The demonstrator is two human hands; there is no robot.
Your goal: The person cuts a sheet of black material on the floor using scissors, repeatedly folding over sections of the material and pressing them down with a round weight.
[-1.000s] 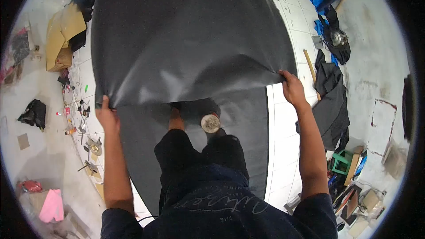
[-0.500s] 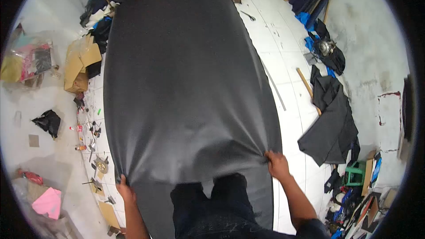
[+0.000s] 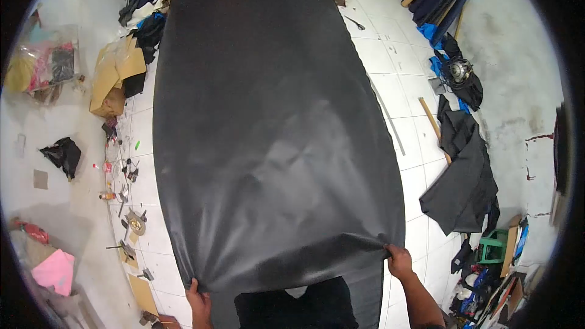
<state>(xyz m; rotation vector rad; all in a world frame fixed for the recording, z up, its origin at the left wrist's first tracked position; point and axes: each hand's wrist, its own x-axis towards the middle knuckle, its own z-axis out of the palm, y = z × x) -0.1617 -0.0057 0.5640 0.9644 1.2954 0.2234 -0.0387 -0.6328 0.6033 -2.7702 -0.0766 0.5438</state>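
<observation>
A smooth black sheet [image 3: 274, 116] is held spread, its near edge pinched by left hand [image 3: 198, 302] and right hand [image 3: 400, 262]; even tension seems needed.

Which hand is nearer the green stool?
Right. The right hand holds the black sheet on the side toward the green stool; the left hand holds the opposite side.

hands [image 3: 399, 262] gripping black sheet [image 3: 274, 116], tiled floor [image 3: 381, 55]

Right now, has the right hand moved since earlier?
Yes, towards the near side: the right hand, once beyond the green stool, is now roughly level with it.
</observation>
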